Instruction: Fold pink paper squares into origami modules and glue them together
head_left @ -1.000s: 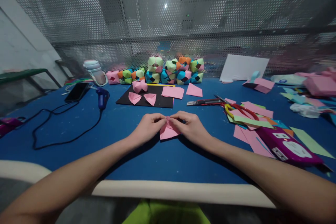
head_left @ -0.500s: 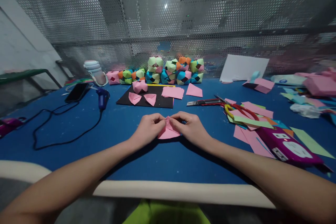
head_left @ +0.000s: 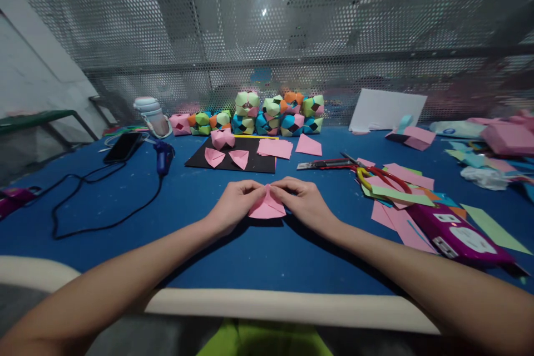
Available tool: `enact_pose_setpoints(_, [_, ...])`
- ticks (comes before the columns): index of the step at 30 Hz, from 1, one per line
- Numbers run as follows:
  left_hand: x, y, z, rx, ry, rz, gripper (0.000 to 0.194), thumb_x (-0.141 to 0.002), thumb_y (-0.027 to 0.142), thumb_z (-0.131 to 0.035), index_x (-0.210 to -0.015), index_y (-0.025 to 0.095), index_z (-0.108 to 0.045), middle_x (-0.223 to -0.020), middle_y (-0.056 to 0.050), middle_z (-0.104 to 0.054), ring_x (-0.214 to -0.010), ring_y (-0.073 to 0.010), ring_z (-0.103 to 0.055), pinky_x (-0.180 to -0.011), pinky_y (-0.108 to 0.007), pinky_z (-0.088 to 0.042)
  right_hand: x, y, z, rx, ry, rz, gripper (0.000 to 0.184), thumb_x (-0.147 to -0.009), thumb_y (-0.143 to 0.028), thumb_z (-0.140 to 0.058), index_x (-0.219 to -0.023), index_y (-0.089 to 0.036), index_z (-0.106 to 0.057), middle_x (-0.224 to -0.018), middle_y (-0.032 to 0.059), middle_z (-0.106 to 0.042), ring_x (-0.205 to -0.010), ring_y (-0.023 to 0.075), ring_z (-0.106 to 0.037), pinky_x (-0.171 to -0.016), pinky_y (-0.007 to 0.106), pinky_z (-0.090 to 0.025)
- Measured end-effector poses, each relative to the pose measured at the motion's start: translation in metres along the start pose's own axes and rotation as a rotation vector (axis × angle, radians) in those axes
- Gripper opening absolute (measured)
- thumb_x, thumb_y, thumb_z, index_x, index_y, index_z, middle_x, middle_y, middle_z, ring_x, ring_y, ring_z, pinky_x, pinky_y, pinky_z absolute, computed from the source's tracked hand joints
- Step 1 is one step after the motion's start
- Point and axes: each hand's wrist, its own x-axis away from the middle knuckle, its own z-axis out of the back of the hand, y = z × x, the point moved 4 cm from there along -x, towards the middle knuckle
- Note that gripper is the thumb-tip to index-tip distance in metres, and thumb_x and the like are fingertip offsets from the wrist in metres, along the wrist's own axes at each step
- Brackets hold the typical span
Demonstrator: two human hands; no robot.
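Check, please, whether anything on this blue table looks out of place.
The right side looks untidy: scissors lie on scattered paper scraps, a purple power strip slants beside them, and a white wad lies crumpled nearby.

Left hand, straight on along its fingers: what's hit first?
The left hand would meet the pink paper at its fingertips, then probably the right hand; depth is hard to judge.

The paper [head_left: 267,208], pink and folded, rose to a narrow peak within the grip and flared wide below it.
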Motion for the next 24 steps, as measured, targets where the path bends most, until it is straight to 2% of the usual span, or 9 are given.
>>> enact_pose_setpoints(15, [-0.0005,-0.0017,0.0016,-0.021,-0.052,0.011,0.025,-0.070,0.036,-0.062,-0.070,0.012,-0.067,-0.069,-0.002,-0.064,-0.063,-0.0110,-0.050,-0.059,-0.022,-0.037,-0.0017,0.0013,0.0011,-0.051,-0.047,-0.057,0.013,-0.074,-0.025,-0.061,-0.072,-0.016,-0.070,-0.070,0.0011,-0.067,-0.065,0.0125,-0.057,-0.062,0.025,-0.043])
enact_pose_setpoints(24, [0.0006,-0.0016,0.0006,-0.077,-0.051,0.022,0.027,-0.068,0.038,-0.062,-0.067,0.012,-0.065,-0.059,0.000,-0.058,-0.054,-0.0091,-0.044,-0.050,-0.021,-0.032,-0.0019,0.0036,-0.0008,-0.080,-0.089,-0.134,0.014,-0.073,-0.028,-0.061,-0.073,-0.015,-0.068,-0.063,-0.0002,-0.064,-0.060,0.0114,-0.055,-0.058,0.023,-0.043])
